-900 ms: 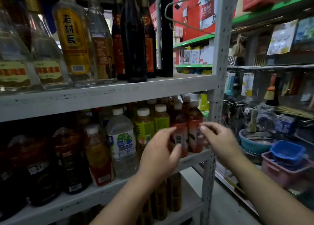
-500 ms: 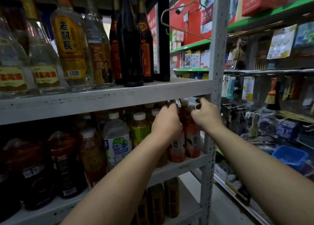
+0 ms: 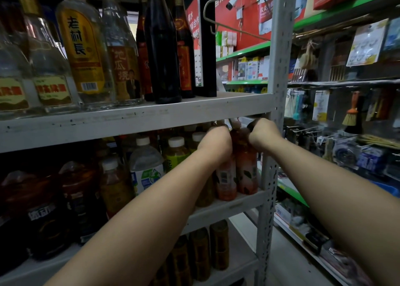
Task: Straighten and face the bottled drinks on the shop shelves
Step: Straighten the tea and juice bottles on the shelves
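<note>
1. Grey metal shelf rack [image 3: 138, 121]; its middle shelf [image 3: 227, 208] carries red-orange plastic drink bottles with white labels [image 3: 225, 177] at the right end, beside the perforated upright post [image 3: 267, 177].
2. Left hand [image 3: 216, 140] covers the top of one of these bottles. Its fingers are hidden behind the hand, so I cannot tell the grip.
3. Right hand [image 3: 263, 132] has its fingers curled round the neck of the rightmost red-orange bottle [image 3: 246, 166], just under the upper shelf.
4. Green-labelled bottle with white cap [image 3: 176, 156] and clear water bottle [image 3: 145, 169] stand to the left.
5. Dark glass wine bottle [image 3: 162, 47] and yellow-labelled clear liquor bottle [image 3: 82, 47] stand upright on the upper shelf.
</note>
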